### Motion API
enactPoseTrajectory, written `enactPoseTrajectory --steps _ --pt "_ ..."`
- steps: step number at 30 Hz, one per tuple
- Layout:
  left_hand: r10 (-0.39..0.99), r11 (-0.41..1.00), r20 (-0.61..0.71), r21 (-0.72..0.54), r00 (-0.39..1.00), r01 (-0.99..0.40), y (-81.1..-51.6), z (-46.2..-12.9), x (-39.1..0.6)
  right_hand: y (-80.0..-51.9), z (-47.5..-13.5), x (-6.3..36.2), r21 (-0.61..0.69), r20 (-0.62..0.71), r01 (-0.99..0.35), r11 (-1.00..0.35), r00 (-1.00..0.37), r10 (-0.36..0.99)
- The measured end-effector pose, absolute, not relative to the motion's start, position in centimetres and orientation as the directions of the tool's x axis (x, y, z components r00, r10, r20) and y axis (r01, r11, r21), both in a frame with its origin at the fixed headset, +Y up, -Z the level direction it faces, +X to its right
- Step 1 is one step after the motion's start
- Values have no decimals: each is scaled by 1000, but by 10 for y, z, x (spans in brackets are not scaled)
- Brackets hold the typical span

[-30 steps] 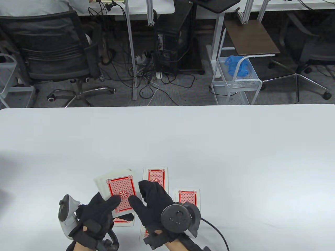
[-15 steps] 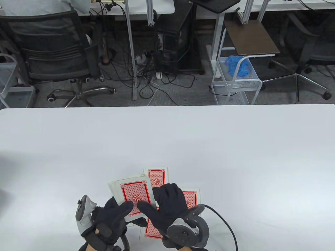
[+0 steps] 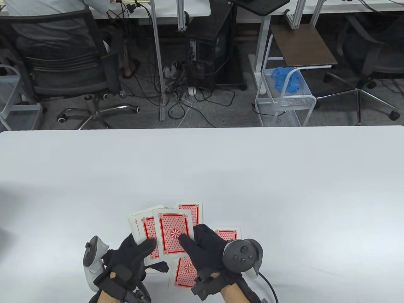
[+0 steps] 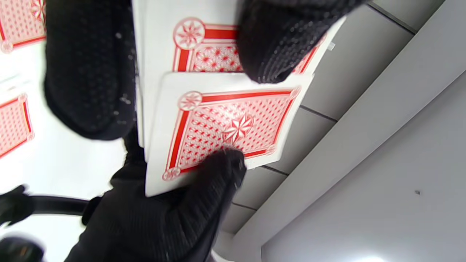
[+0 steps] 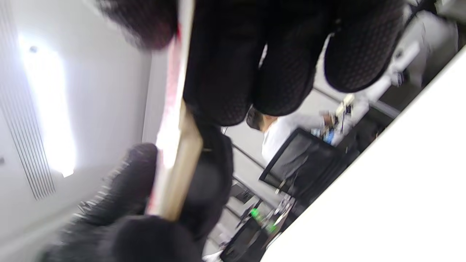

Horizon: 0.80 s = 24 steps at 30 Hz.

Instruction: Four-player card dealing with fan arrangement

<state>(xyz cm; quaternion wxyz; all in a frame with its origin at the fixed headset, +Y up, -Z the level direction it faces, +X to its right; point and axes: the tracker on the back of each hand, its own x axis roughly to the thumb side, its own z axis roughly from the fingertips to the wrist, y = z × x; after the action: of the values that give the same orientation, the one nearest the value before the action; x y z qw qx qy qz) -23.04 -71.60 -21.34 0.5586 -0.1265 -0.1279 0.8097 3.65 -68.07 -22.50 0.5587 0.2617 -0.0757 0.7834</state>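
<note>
My left hand holds the red-backed deck just above the table near its front edge. The top card sticks out to the right of the deck, and my right hand pinches it, thumb on its back. In the left wrist view the top card lies offset over the deck, with my right thumb on it. The right wrist view shows that card edge-on between the fingers and thumb. Three single cards lie face down: a far card, a right card and a near card.
The white table stretches far and to both sides. Another card edge peeks out under my left hand. A cable trails from my right wrist. Chairs, a wire cart and a seated person lie beyond the far edge.
The top card has slid rightward off the deck under my right thumb. Both hands drifted right, then settled slightly back left. The cards on the table have not moved.
</note>
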Motion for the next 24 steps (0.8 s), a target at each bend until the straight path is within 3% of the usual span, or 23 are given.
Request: enactPoseTrajectory --steps 2,4,7,10,13,16,19,21,23,24 --pt "957 -283 -21 -273 -289 -919 -713 -213 -241 -691 -229 43 149 386 -972 -181 -112 916" --pt "979 -199 11 -150 -203 -968 -708 -210 -255 -697 -231 49 59 323 -984 -166 -138 936" --pt "976 -216 13 -27 -217 -976 -706 -206 -272 -704 -248 54 -6 215 -916 -401 -393 894" --pt "966 -258 16 -15 -258 -966 -706 -206 -281 -718 -278 46 69 70 -806 -588 -584 809" --pt "968 -251 29 -1 -251 -968 -703 -206 -284 -734 -306 29 219 -54 -593 -775 -800 597" --pt "966 -256 28 -16 -256 -967 -703 -206 -284 -748 -321 13 202 -75 -400 -894 -916 393" --pt "971 -237 6 -28 -237 -971 -706 -207 -280 -760 -326 -3 178 -30 -35 -983 -999 30" --pt "973 -230 -4 -39 -230 -972 -707 -208 -277 -758 -326 -8 179 -10 100 -979 -995 -103" --pt "978 -209 -7 -40 -209 -977 -708 -209 -276 -750 -324 -9 161 -3 23 -987 -1000 -24" --pt "981 -195 -13 -31 -195 -980 -708 -208 -275 -741 -321 -8 122 5 -87 -989 -996 88"
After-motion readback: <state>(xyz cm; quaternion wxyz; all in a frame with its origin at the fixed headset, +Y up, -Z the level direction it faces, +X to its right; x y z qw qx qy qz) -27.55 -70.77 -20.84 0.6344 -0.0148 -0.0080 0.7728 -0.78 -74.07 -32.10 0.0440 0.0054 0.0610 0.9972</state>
